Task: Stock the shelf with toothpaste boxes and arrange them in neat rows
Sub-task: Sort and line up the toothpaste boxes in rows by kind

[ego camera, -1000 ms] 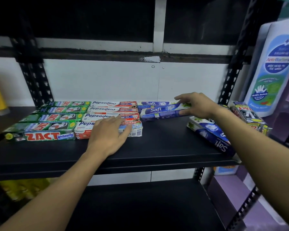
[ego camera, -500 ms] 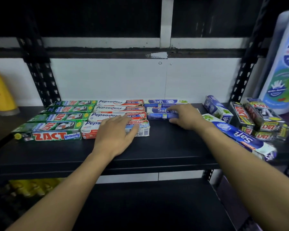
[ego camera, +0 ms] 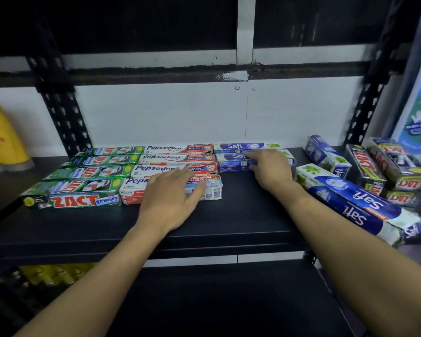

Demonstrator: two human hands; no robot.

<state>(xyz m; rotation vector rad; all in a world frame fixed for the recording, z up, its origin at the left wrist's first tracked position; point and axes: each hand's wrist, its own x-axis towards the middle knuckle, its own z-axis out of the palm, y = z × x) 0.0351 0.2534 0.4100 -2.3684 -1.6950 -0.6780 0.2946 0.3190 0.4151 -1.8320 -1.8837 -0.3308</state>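
Change: second Safi box [ego camera: 231, 162] now seated at shelf [ego camera: 241, 215] 1 o'clock | right hand [ego camera: 270, 171] fingers straight, pressing it, gripping nothing | left hand [ego camera: 173, 195] flat on front Pepsodent box [ego camera: 212, 188] | loose Safi boxes [ego camera: 355, 203] wait at 3 o'clock.

We see four green Zact boxes [ego camera: 83, 172] lying flat in a column at the left of the black shelf [ego camera: 241, 215], long sides touching, one behind another from near to far. Just right of them, four white-and-red Pepsodent boxes [ego camera: 178, 158] lie in a matching column; the nearest one has a crumpled right end. Right again, two blue Safi boxes [ego camera: 231, 164] lie flat at the far side. At the right end, loose Safi boxes [ego camera: 357, 203] and dark Zact boxes [ego camera: 365, 166] lie heaped at angles.
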